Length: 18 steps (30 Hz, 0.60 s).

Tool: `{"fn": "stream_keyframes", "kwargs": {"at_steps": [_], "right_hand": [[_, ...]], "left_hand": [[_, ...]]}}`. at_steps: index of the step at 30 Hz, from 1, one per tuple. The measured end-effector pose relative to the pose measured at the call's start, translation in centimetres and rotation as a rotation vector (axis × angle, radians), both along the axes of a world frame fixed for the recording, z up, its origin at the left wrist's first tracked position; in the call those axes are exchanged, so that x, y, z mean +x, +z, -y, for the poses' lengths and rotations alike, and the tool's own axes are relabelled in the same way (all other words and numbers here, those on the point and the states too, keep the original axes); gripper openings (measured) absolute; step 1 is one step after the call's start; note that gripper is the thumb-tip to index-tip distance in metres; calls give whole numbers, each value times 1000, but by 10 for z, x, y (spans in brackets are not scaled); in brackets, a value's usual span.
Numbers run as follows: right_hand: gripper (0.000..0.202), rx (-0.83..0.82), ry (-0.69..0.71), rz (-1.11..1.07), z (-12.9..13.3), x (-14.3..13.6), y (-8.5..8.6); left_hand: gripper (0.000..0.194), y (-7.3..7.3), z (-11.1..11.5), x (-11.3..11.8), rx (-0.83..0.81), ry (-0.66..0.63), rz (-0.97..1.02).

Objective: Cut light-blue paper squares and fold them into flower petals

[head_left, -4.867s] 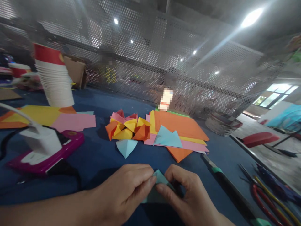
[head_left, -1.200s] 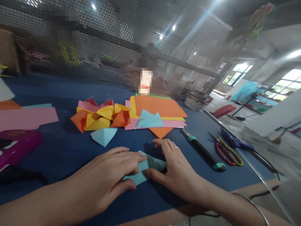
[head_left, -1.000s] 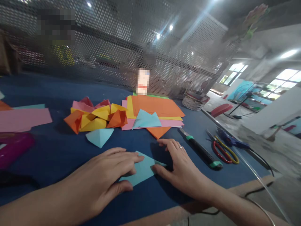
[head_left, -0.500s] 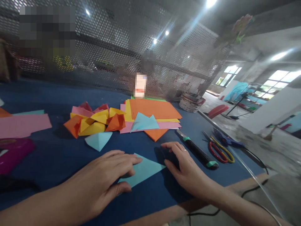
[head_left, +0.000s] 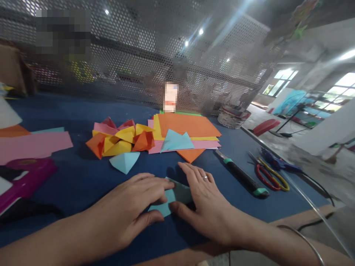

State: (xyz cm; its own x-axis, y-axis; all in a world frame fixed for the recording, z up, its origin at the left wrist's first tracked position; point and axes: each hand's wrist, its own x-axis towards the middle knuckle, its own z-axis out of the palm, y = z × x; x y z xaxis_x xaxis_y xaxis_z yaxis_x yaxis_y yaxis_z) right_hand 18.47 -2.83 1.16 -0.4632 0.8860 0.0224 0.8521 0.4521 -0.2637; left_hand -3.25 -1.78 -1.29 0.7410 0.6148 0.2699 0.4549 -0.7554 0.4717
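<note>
A light blue paper lies on the blue table between my two hands, its right part folded over to the left. My left hand rests on the paper's left side, fingertips pressing it down, thumb apart at its lower edge. Over the right part is my right hand, with a ring, its thumb on the paper and its fingers spread from the thumb. Just beyond sits a folded light blue piece. Behind it is a pile of folded yellow, orange and pink pieces.
Stacked coloured sheets lie at the back centre, near a woven basket. A utility knife, red-and-yellow-handled scissors and a blue tool are at the right. A magenta tool and pink paper are at the left.
My right hand has moved left over the paper, and the paper's right corner is now folded over. My left hand stays on the paper. The whole view has shifted slightly.
</note>
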Motion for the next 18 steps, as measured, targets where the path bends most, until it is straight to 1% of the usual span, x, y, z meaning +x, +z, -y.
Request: {"fn": "stream_keyframes", "kwargs": {"at_steps": [3,7,10,12,14,15,16,18], "right_hand": [[72,8,-21,19,-4,11,1],[70,22,-50,33,-6,28,3],[67,45,-82,41,-6,35,7],[58,103,-124,56,-7,34,14],[34,129,-139,102,-8,26,22],[23,83,-116,136,-9,21,27],[21,-4,-92,164,-10,15,30],[32,-191,-63,191,-13,3,35]], "left_hand": [[14,1,0,0,-16,6,21],[14,2,0,1,-33,11,0],[15,3,0,1,-41,2,1],[17,3,0,1,-36,-3,14],[16,4,1,2,-38,-5,27],[16,4,1,2,-39,-4,34],[15,3,0,2,-40,-5,39],[14,2,0,2,-36,-8,47]]}}
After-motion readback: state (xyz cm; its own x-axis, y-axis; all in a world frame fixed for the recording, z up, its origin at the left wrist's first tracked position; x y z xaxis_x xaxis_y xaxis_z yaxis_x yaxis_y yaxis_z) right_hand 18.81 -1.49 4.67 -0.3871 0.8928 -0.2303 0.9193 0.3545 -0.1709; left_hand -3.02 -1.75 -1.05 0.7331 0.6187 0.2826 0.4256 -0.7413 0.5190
